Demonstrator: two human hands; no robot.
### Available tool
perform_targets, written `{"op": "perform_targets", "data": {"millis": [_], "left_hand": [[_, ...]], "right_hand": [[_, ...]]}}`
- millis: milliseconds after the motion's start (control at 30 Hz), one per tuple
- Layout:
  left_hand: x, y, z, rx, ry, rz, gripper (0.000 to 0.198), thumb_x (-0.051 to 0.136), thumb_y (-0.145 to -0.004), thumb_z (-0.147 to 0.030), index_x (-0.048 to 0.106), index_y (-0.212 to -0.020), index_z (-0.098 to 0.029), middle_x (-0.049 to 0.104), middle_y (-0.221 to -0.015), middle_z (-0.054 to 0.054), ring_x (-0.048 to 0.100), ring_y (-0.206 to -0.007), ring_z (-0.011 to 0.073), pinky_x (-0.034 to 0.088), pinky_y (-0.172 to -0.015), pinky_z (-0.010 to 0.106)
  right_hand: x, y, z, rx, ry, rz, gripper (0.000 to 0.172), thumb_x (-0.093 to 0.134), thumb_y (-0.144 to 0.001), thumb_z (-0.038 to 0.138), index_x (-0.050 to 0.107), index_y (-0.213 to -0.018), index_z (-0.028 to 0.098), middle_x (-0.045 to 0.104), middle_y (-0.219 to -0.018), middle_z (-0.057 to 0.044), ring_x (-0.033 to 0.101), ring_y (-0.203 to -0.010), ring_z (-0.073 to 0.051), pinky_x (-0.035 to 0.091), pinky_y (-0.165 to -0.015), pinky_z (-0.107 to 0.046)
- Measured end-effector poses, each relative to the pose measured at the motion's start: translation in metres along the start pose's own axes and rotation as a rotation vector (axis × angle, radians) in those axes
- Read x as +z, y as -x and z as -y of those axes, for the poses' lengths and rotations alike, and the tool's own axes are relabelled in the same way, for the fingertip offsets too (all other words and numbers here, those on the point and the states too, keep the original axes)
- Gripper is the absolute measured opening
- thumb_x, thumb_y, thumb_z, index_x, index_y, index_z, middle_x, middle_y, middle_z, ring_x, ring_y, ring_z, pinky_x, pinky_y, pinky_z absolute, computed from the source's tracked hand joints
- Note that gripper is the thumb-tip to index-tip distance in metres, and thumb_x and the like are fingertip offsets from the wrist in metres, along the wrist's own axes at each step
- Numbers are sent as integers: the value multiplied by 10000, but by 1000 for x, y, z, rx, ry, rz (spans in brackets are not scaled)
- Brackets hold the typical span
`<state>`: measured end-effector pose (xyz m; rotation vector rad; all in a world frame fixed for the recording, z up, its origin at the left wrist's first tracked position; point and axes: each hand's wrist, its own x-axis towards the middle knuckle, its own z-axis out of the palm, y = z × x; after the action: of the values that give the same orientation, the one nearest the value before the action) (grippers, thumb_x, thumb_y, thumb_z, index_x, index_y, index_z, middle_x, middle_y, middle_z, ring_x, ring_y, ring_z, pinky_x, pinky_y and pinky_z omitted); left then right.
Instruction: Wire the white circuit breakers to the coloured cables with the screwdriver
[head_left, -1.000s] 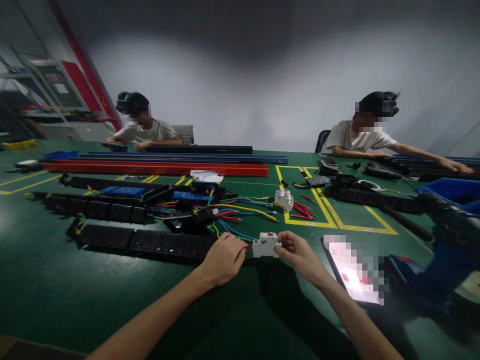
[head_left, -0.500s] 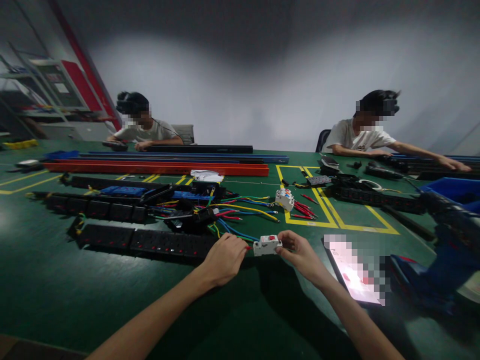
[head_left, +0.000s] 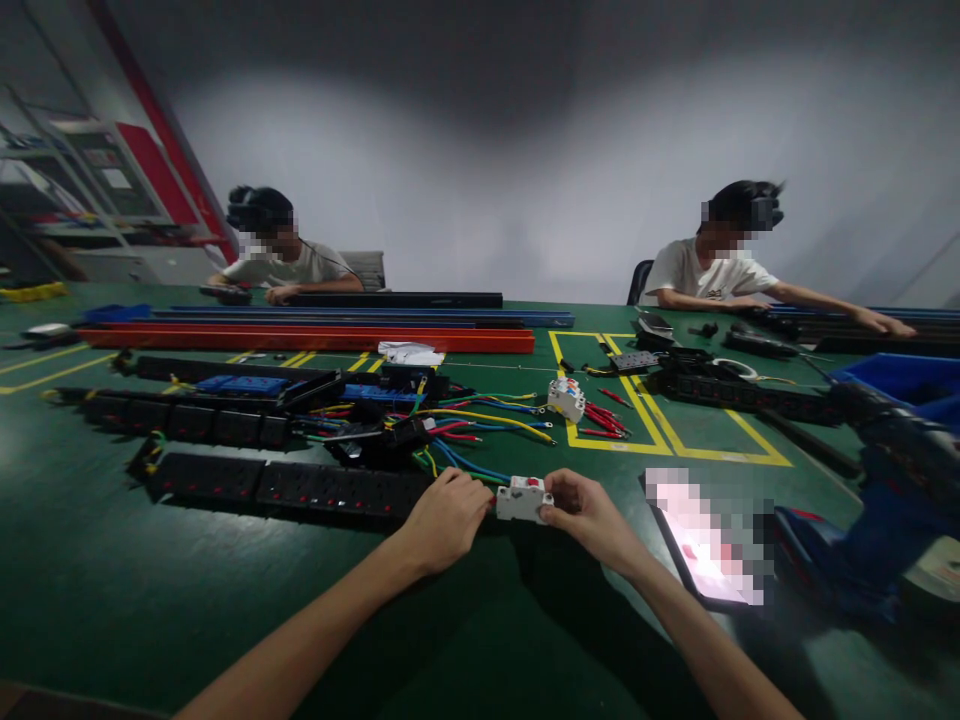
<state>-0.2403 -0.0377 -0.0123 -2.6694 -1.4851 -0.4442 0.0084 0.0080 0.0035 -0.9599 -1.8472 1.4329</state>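
Head view: the right hand pinches one end of a white breaker while the left hand grips a red lead over the green surface.

I'm standing in an electrical assembly workshop: yellow lines are zoning the green bench, socket strips and wires are lying there with a cordless drill, and a circuit breaker is being handled.
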Motion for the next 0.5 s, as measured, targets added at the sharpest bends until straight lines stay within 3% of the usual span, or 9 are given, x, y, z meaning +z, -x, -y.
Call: {"op": "perform_targets", "data": {"millis": [233,500], "left_hand": [[4,3,3,36,-34,30,205,414,-991,-192,609,-925,-195,651,-881,41,568,-863,203,368,-914,402],[5,2,4,44,7,19,241,399,-994,-209,626,-915,-193,643,-850,48,568,-850,201,370,-935,410]], "right_hand": [[4,2,-10,-49,87,-22,232,676,-762,221,579,-969,179,664,-977,-34,638,-894,-166,512,-811,-295],[11,2,-7,-83,293,-95,220,640,-746,191,564,-952,200,654,-889,3,606,-801,-152,467,-713,-256]]}}
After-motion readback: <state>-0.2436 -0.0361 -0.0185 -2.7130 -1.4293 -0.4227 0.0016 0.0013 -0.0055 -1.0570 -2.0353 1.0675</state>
